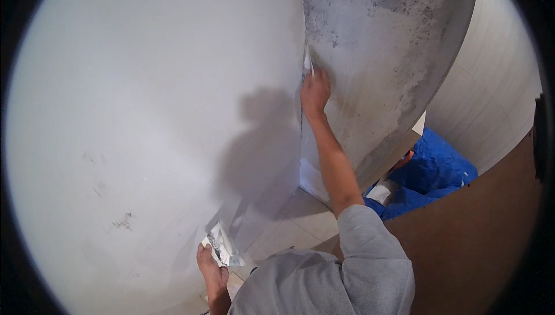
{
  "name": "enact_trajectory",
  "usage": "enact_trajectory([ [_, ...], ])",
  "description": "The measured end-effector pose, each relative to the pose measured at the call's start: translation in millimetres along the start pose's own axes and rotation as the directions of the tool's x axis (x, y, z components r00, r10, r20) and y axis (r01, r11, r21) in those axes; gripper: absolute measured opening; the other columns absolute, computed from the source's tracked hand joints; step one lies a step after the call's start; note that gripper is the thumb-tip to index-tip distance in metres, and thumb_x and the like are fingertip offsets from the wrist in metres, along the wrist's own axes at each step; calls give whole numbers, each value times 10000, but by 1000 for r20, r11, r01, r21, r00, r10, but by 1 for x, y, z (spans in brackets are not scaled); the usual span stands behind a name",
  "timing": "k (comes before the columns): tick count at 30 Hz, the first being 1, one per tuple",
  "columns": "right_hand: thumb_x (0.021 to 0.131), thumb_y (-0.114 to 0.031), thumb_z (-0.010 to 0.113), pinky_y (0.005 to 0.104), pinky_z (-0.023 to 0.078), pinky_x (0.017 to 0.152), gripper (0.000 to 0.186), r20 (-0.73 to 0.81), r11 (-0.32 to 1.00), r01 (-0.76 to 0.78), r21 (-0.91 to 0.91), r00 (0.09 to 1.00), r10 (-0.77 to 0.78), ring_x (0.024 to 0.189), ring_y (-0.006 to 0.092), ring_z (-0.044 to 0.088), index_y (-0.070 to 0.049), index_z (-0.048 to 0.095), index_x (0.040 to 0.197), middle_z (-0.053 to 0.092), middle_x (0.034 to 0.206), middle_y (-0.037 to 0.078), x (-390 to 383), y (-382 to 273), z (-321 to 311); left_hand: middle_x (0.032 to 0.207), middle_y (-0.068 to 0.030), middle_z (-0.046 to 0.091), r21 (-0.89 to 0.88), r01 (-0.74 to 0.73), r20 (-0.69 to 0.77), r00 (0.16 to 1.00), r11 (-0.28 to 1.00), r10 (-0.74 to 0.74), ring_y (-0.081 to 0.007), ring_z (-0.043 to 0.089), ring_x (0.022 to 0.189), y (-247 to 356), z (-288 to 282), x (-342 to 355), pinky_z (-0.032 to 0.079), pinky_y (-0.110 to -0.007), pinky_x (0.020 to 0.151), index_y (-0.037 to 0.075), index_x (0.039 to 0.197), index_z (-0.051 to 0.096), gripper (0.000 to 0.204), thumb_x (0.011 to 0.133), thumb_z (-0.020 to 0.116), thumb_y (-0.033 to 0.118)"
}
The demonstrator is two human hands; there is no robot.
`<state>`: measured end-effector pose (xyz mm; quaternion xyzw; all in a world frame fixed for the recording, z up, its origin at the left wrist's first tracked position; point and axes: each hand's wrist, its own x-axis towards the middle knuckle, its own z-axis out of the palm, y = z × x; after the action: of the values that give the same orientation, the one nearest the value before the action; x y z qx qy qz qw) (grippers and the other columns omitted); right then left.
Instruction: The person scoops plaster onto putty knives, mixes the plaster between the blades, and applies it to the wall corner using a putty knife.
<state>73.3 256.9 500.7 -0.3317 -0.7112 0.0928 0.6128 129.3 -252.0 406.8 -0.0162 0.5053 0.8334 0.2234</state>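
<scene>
My right hand (315,92) reaches up to the inner corner, closed on a putty knife (308,62). Its pale blade lies at the joint between the smooth white wall (144,84) and the grey, patchy plastered wall (376,66). Lower down, near the white wall, my left hand (211,270) grips a wide flat filling blade (224,247). Pale filler and dark smears lie on its face. The handles of both tools are mostly hidden by my fingers.
Tiled floor (298,222) shows below the corner. Crumpled blue sheeting (436,167) lies at the right, beside a large brown board (462,245). Beyond the plastered wall's edge stands a light, panelled surface (491,78). Dark scuffs (122,221) mark the white wall.
</scene>
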Motion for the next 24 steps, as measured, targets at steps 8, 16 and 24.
enact_trajectory([
  [8,958,-145,528,493,427,914,404,-45,991,-109,-77,993,106,1073,422,516,59,504,1305,508,1183,232,-4,-34,42,1080,-93,644,-31,-12,21,1000,999,12,-198,670,921,-8,-12,0,567,-336,791,-7,1196,521,292,953,467,145],
  [16,955,-152,565,485,443,929,367,157,995,-42,87,987,28,1053,400,532,-3,552,1290,532,1129,208,-35,-27,-5,1083,-98,647,-4,0,104,995,1000,0,-197,674,930,-4,-14,7,567,-337,799,-15,1205,522,306,957,482,159],
  [24,949,-167,585,499,464,892,364,-37,996,-80,-41,996,79,1065,402,528,-1,559,1271,520,1160,211,16,-56,27,1062,-110,638,-42,48,98,994,998,-44,-206,661,939,6,-2,4,549,-345,829,-17,1136,537,245,947,449,112],
])
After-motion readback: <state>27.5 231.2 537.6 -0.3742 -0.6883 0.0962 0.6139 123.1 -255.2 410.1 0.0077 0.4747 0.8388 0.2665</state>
